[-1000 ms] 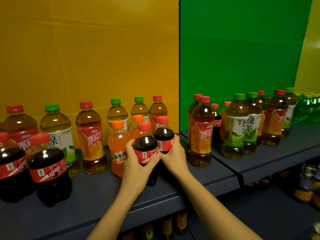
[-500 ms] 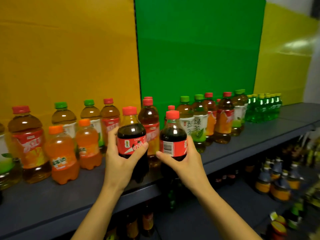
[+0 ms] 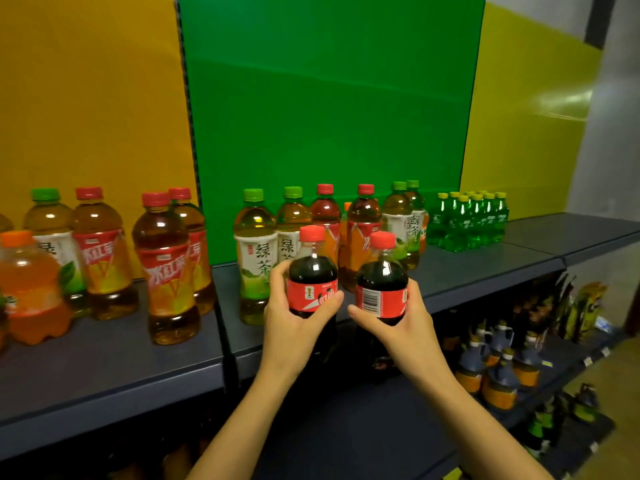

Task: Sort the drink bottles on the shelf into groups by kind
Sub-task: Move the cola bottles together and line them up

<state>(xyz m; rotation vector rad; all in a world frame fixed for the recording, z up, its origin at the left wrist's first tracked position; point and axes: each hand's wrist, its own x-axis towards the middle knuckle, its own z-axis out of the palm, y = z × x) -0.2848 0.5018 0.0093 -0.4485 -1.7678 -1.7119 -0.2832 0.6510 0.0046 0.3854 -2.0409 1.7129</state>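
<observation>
My left hand grips a cola bottle with a red cap and red label. My right hand grips a second cola bottle, barcode facing me. Both bottles are held up in front of the grey shelf, side by side and apart. Behind them stand green tea bottles with green caps and iced red tea bottles with red caps, mixed together. To the left are more red tea bottles and an orange soda bottle.
A cluster of small green soda bottles stands at the right end of the mixed row. Beyond it the shelf surface is bare. Lower shelves hold dark jugs and other bottles. Yellow and green panels back the shelf.
Both hands have lifted the two cola bottles off the shelf and carried them rightward. My view has turned right, so the cola bottles at the far left are out of frame.
</observation>
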